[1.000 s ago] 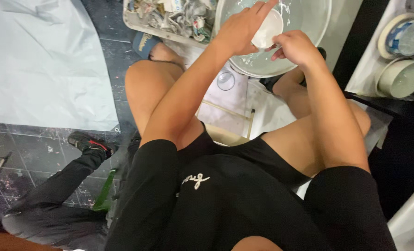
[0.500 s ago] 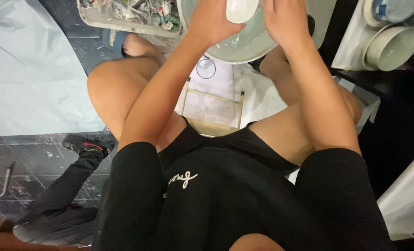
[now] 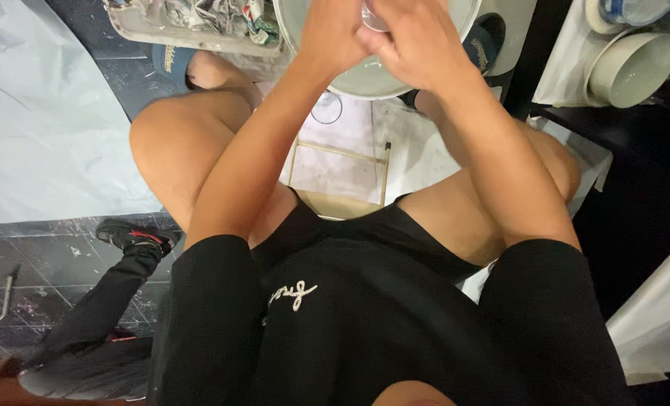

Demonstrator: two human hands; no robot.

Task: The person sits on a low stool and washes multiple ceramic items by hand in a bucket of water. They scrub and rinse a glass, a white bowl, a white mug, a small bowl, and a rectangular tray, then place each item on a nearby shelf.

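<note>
At the top centre of the frame, both hands are meeting over a wide pale basin (image 3: 365,83) that is sitting low between the seated person's knees. The left hand (image 3: 333,34) is curling its fingers around a small pale object (image 3: 372,19), probably a little cup or bowl, though only a sliver is showing between the two hands. The right hand (image 3: 417,41) is closing over the same object from the other side, so each grip is wrapped on it rather than spread wide. It looks as though the object is being kept above the basin so that any drips are falling inside.

Toward the upper left, a tray of crumpled scraps (image 3: 192,19) is lying just beside the basin, within easy reach. A slipper (image 3: 171,60) is showing beneath it, and a second one (image 3: 481,45) is peeking out near the basin's right side. At the upper right, a pale bowl (image 3: 636,68) is standing on a white cloth (image 3: 568,75). Another person's black shoe (image 3: 135,237) is resting on the dark tiled floor (image 3: 41,256) at the lower left.
</note>
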